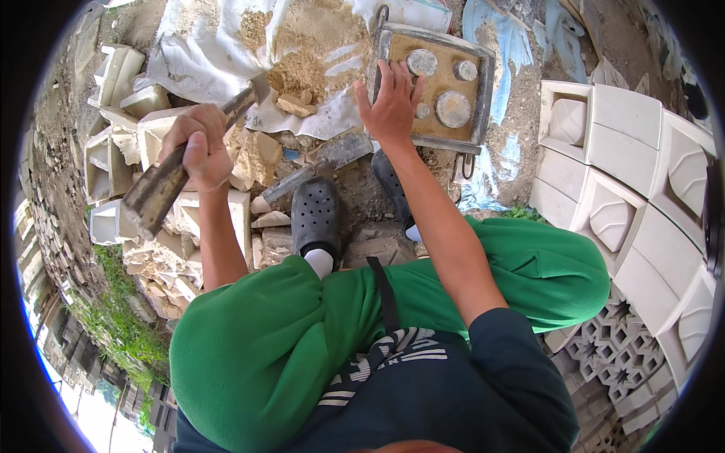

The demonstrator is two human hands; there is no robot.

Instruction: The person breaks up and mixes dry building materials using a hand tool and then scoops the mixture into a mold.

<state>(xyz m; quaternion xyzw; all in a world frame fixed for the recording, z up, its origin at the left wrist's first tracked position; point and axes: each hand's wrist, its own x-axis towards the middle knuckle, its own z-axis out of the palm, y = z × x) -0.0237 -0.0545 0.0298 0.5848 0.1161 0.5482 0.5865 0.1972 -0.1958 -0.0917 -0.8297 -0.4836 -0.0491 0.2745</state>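
Note:
My left hand (198, 147) is closed round the thick, worn wooden handle (157, 192) of a tool, held at a slant above the ground. A small flat end (260, 87) shows at its far tip; I cannot tell the tool's exact kind. My right hand (390, 102) lies with fingers spread over the left side of a rectangular metal mould (487, 90). The mould has a wire loop at two corners and packed brown sandy material (427, 90) inside. Several round grey discs, among them a large disc (453, 109), sit in it near my fingertips.
A white sheet (204, 53) with loose sand (294, 38) lies beyond my left hand. Broken chunks (257, 158) and pale hollow blocks (109, 162) crowd the left. Stacked pale blocks (627, 124) line the right. My dark clogs (316, 211) stand near the mould.

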